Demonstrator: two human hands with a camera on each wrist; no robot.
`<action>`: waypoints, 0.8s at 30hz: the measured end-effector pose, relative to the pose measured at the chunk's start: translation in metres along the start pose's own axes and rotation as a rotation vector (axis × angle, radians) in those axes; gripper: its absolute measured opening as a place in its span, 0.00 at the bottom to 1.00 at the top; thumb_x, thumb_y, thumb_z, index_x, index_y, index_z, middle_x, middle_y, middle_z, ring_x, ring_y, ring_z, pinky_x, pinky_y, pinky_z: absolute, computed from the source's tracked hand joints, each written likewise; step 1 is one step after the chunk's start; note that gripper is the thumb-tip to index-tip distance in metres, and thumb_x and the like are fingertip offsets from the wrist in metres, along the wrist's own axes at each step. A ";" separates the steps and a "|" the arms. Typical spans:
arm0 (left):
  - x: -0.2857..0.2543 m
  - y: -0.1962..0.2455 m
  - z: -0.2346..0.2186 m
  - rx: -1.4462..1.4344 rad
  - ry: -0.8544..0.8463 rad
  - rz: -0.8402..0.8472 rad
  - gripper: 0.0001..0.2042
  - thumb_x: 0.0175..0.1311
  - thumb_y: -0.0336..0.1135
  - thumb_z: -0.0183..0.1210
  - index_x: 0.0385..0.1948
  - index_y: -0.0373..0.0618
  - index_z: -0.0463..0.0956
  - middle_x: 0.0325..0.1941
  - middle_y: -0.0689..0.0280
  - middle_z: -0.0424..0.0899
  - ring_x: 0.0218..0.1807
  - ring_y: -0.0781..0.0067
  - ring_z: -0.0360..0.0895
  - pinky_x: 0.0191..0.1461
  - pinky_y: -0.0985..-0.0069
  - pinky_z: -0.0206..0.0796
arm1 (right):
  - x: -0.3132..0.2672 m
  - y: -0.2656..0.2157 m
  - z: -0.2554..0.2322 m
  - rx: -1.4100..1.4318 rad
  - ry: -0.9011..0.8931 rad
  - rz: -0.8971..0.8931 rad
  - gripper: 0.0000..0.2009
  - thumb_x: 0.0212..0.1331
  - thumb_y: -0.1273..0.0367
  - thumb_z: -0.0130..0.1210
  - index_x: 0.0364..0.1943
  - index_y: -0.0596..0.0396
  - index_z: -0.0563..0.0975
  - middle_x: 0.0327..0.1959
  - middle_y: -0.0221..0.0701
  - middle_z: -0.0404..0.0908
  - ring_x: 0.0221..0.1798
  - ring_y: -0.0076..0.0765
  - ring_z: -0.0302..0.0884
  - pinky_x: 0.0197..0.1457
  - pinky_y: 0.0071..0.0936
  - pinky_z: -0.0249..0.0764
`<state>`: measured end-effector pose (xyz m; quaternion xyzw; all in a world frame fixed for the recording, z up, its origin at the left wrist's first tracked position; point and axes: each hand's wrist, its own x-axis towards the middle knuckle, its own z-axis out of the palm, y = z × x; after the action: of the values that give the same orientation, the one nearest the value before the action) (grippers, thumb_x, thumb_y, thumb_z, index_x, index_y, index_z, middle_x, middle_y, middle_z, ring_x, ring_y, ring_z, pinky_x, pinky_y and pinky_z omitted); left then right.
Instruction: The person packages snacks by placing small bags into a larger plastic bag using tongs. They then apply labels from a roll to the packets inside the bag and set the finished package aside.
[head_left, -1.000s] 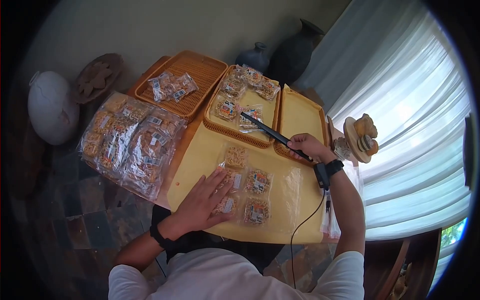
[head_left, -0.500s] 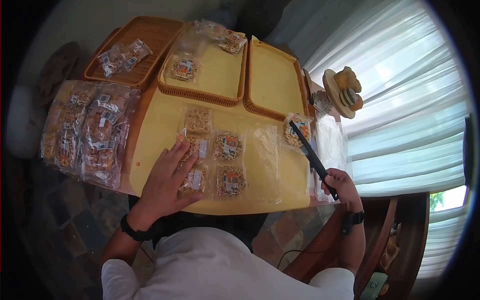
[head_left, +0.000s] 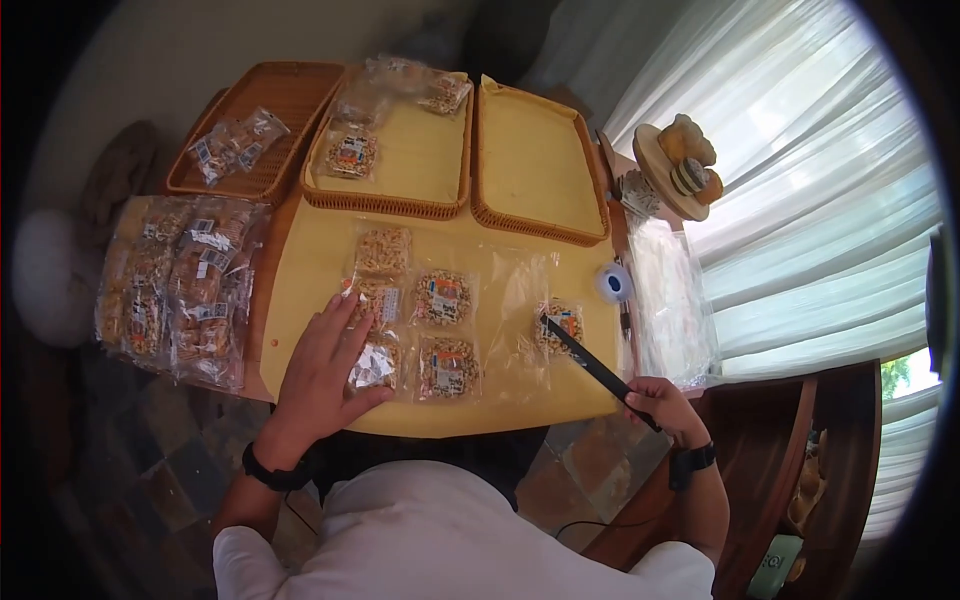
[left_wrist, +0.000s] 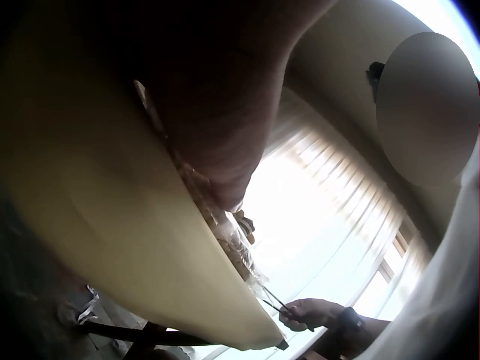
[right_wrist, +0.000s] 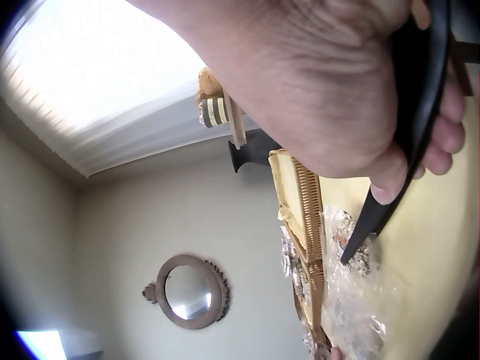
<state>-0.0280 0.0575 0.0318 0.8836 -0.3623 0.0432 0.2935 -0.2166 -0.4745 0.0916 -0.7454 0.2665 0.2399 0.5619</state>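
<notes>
My right hand [head_left: 660, 408] grips black tongs [head_left: 592, 366] near the table's right front. The tongs' tips hold a clear-wrapped nut-and-grain cake packet [head_left: 568, 322] over a flat clear plastic sheet or bag [head_left: 515, 300]. In the right wrist view the fingers curl round the tongs [right_wrist: 412, 112], whose tips lie on the packet [right_wrist: 358, 259]. My left hand [head_left: 322, 375] rests with fingers spread on the left column of laid-out packets, partly covering a lower packet [head_left: 375, 365]. Two packets with printed labels, an upper one [head_left: 443, 297] and a lower one [head_left: 448, 368], lie beside them.
Behind stand a lined middle basket [head_left: 425, 150] with several packets, a lined right basket [head_left: 530, 160], and a brown left basket [head_left: 290, 95] with small packets. A large packed bag [head_left: 180, 285] lies left. A white roll [head_left: 613, 283] and clear bags [head_left: 670, 300] lie right.
The right hand has lifted a packet from the middle basket with the tongs, swung it right, then brought it down and left over the clear plastic. The left hand stays on the packets.
</notes>
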 end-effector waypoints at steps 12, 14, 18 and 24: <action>-0.001 -0.004 -0.005 0.011 -0.039 -0.028 0.46 0.65 0.59 0.71 0.79 0.40 0.66 0.86 0.44 0.61 0.87 0.36 0.56 0.86 0.47 0.52 | 0.009 -0.030 0.001 -0.058 -0.168 -0.033 0.10 0.79 0.64 0.62 0.44 0.58 0.84 0.33 0.24 0.87 0.32 0.17 0.81 0.36 0.21 0.76; -0.007 -0.002 -0.006 0.024 -0.042 -0.037 0.46 0.66 0.60 0.70 0.79 0.39 0.65 0.86 0.45 0.60 0.87 0.36 0.55 0.87 0.48 0.52 | 0.019 -0.030 0.003 -0.045 -0.187 -0.024 0.10 0.78 0.65 0.62 0.45 0.58 0.84 0.33 0.24 0.88 0.31 0.17 0.80 0.37 0.21 0.76; -0.005 -0.003 -0.006 0.020 -0.022 -0.004 0.45 0.66 0.60 0.71 0.78 0.39 0.67 0.86 0.44 0.61 0.86 0.36 0.57 0.86 0.48 0.53 | 0.047 -0.061 0.002 -0.138 -0.225 -0.096 0.10 0.78 0.65 0.62 0.46 0.59 0.85 0.33 0.24 0.87 0.31 0.17 0.80 0.37 0.20 0.76; -0.007 -0.005 -0.003 0.021 -0.009 0.014 0.45 0.65 0.59 0.71 0.78 0.39 0.67 0.85 0.44 0.61 0.86 0.36 0.58 0.86 0.48 0.53 | 0.085 -0.140 0.005 -0.492 -0.325 -0.148 0.12 0.75 0.63 0.65 0.46 0.59 0.87 0.32 0.23 0.87 0.31 0.17 0.79 0.37 0.21 0.76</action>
<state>-0.0293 0.0668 0.0298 0.8842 -0.3695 0.0452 0.2821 -0.0600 -0.4484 0.1341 -0.8285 0.0518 0.3717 0.4157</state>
